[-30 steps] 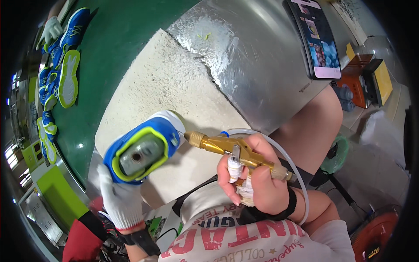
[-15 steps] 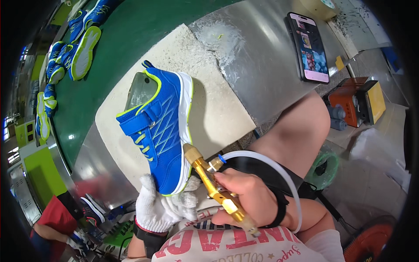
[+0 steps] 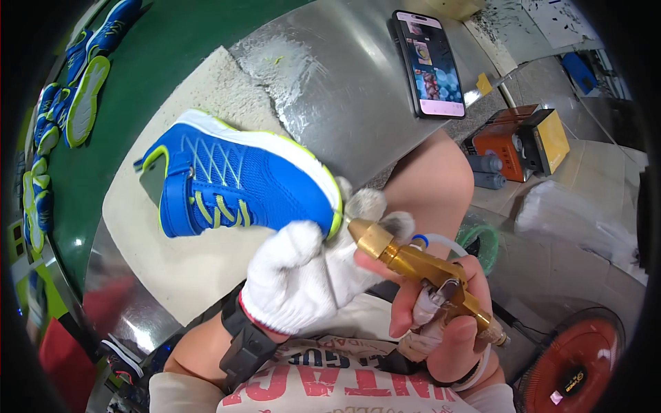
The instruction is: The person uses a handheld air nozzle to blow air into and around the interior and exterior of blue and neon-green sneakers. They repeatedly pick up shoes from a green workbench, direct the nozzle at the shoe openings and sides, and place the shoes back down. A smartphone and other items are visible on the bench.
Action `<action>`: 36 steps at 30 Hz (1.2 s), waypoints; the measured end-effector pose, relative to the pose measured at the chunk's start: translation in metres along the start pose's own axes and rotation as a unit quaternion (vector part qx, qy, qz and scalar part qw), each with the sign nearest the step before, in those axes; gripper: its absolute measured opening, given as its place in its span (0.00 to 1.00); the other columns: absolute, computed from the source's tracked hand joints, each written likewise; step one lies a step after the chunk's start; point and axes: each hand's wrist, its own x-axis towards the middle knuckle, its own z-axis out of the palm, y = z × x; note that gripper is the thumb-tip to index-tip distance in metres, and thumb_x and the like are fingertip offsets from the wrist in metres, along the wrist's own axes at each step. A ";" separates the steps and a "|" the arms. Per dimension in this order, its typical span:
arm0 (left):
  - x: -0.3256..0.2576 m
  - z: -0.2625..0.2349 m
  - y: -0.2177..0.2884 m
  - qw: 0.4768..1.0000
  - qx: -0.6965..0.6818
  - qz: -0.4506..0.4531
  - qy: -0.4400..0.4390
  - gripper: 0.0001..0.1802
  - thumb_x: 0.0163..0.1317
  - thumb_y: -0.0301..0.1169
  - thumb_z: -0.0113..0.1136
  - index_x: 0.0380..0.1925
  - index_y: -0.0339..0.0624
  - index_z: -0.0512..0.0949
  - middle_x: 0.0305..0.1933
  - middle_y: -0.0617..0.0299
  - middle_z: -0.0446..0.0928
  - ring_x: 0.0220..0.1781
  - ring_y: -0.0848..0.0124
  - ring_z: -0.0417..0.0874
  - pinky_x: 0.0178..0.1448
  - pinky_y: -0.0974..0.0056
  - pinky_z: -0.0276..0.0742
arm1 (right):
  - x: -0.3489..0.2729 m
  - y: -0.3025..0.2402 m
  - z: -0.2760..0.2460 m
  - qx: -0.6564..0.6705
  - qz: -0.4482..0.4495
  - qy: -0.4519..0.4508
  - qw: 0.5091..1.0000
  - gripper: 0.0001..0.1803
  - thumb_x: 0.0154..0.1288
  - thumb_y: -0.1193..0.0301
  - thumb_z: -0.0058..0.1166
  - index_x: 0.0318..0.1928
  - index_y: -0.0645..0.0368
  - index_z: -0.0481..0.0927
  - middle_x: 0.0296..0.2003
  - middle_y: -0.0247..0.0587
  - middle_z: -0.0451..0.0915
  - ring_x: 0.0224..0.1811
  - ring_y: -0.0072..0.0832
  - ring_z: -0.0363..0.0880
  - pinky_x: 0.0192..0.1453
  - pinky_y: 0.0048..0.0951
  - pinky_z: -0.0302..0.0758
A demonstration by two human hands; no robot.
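Observation:
A blue sneaker [image 3: 258, 182] with lime trim and a white sole lies on its side above a pale mat [image 3: 148, 258], its toe pointing right toward me. My left hand [image 3: 292, 279], in a white knitted glove, grips the toe end from below and behind, some fingertips showing past the sole. Bare, my right hand [image 3: 460, 320] is wrapped round a brass-coloured nozzle tool [image 3: 396, 255] with a pale hose. The nozzle's tip is right at the toe edge of the sole; whether it touches, I cannot tell.
Several similar blue shoes [image 3: 86, 100] lie along the green surface [image 3: 162, 51] at the left. A phone [image 3: 428, 63] with its screen lit rests on the metal tabletop [image 3: 351, 82]. At the right are an orange box [image 3: 497, 148], a green bin [image 3: 482, 237] and a red fan [image 3: 575, 368].
The sneaker has turned from toe toward me to lying sideways, toe to the right. My gloved hand has shifted right with it, and the nozzle tool has moved right, up to the toe.

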 end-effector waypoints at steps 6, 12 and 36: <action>0.031 0.017 0.011 0.996 0.027 0.019 0.079 0.38 0.52 0.64 0.58 0.56 0.52 0.71 0.55 0.60 0.75 0.63 0.48 0.68 0.67 0.34 0.58 | 0.028 0.002 -0.005 -0.357 -0.163 -0.080 0.916 0.35 0.64 0.50 0.54 0.56 0.64 0.57 0.33 0.45 0.77 0.40 0.36 0.77 0.49 0.41 0.70; 0.046 0.031 0.034 0.993 0.042 -0.032 0.102 0.42 0.48 0.72 0.53 0.48 0.47 0.75 0.48 0.54 0.78 0.58 0.49 0.73 0.62 0.39 0.66 | 0.049 0.036 -0.027 -0.416 -0.253 -0.101 0.868 0.31 0.60 0.52 0.59 0.49 0.66 0.66 0.46 0.67 0.73 0.63 0.65 0.63 0.67 0.61 0.47; 0.227 0.079 0.335 0.475 0.828 0.092 0.283 0.24 0.64 0.49 0.52 0.52 0.45 0.70 0.39 0.50 0.78 0.36 0.58 0.81 0.36 0.55 0.79 | 0.176 0.036 -0.015 -0.144 -0.086 -0.045 0.985 0.15 0.69 0.72 0.43 0.49 0.68 0.57 0.44 0.52 0.72 0.41 0.30 0.78 0.37 0.28 0.81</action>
